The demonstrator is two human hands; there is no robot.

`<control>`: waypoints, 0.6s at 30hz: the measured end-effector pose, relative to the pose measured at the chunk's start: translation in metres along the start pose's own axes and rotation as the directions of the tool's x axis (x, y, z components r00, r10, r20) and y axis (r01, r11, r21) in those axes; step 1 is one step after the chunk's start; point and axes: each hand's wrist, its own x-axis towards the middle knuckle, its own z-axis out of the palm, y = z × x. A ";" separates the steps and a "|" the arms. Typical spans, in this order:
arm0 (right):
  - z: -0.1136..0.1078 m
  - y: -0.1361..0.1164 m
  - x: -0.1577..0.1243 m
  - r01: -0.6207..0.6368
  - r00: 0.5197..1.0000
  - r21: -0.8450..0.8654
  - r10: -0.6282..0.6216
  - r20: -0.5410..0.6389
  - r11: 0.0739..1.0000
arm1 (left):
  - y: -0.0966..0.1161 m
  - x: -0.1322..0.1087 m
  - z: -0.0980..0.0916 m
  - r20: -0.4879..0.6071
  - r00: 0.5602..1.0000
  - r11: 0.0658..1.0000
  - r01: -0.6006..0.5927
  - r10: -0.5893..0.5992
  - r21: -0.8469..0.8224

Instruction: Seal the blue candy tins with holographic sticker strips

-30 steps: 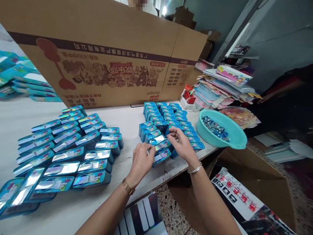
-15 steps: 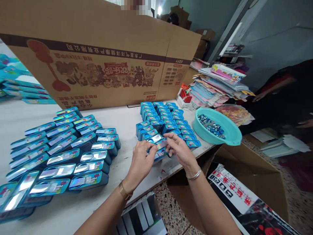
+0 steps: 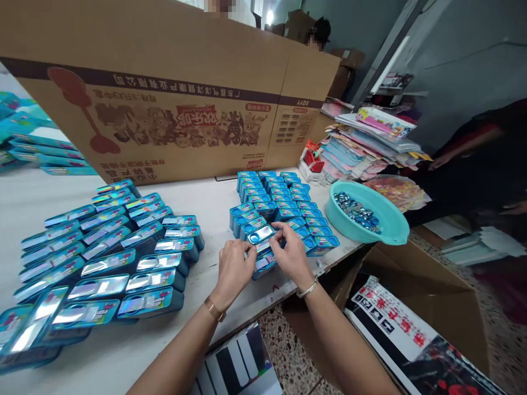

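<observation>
My left hand is closed, with thumb and forefinger pinched at the left end of a small shiny strip. At its other end are the pinched fingers of my right hand. The strip lies on or just over the top of a blue tin box in the front row; my fingers partly hide both. Right behind it stands a blue tin with a silvery lid and a round recess. In front sits another blue tin with a shiny strip on its lid.
Many blue tins with shiny lids stand at left, more behind my hands. A turquoise basin of shiny round pieces is at right, near stacked papers and a red tape dispenser. A large carton walls the back.
Both hands have moved slightly down and left, bringing the shiny strip from above the tin down to its top. My right fingers have closed in nearer to my left.
</observation>
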 end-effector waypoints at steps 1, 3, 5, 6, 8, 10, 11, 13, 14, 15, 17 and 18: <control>0.001 0.000 0.000 0.002 1.000 -0.028 -0.002 0.005 1.000 | -0.001 0.000 0.001 0.001 1.000 1.000 0.004 -0.004 0.001; 0.001 0.000 0.001 0.011 1.000 -0.079 -0.009 0.022 0.997 | -0.004 0.002 0.004 0.013 1.000 1.000 0.020 -0.020 -0.020; 0.002 0.000 0.002 0.020 0.999 -0.114 -0.014 0.047 0.993 | -0.007 0.005 0.007 0.052 0.998 0.994 0.046 -0.040 -0.099; 0.002 0.000 0.003 0.017 0.998 -0.122 -0.010 0.056 0.992 | -0.008 0.007 0.009 0.079 0.996 0.985 0.061 -0.049 -0.159; 0.003 0.001 0.005 0.003 0.998 -0.120 0.005 0.067 0.993 | -0.010 0.010 0.011 0.125 0.990 0.955 0.090 -0.057 -0.281; 0.002 0.002 0.006 -0.006 0.997 -0.102 0.014 0.074 0.995 | -0.012 0.012 0.013 0.139 0.988 0.931 0.109 -0.064 -0.348; 0.002 0.003 0.007 -0.002 0.997 -0.093 0.009 0.078 0.996 | -0.013 0.013 0.014 0.137 0.988 0.927 0.115 -0.070 -0.357; 0.000 0.005 0.009 0.012 0.997 -0.082 -0.006 0.081 0.997 | -0.013 0.013 0.015 0.127 0.989 0.930 0.119 -0.079 -0.349; 0.000 0.006 0.010 0.015 0.997 -0.081 -0.008 0.078 0.997 | -0.014 0.013 0.015 0.123 0.989 0.932 0.119 -0.081 -0.343; -0.001 0.006 0.011 0.014 0.997 -0.084 -0.008 0.075 0.996 | -0.014 0.014 0.015 0.122 0.989 0.932 0.121 -0.084 -0.342; -0.003 0.007 0.014 0.013 0.995 -0.106 -0.003 0.095 0.994 | -0.013 0.014 0.015 0.140 0.986 0.927 0.133 -0.089 -0.350; -0.003 0.008 0.015 0.014 0.993 -0.124 0.000 0.116 0.992 | -0.013 0.015 0.015 0.157 0.983 0.927 0.144 -0.094 -0.346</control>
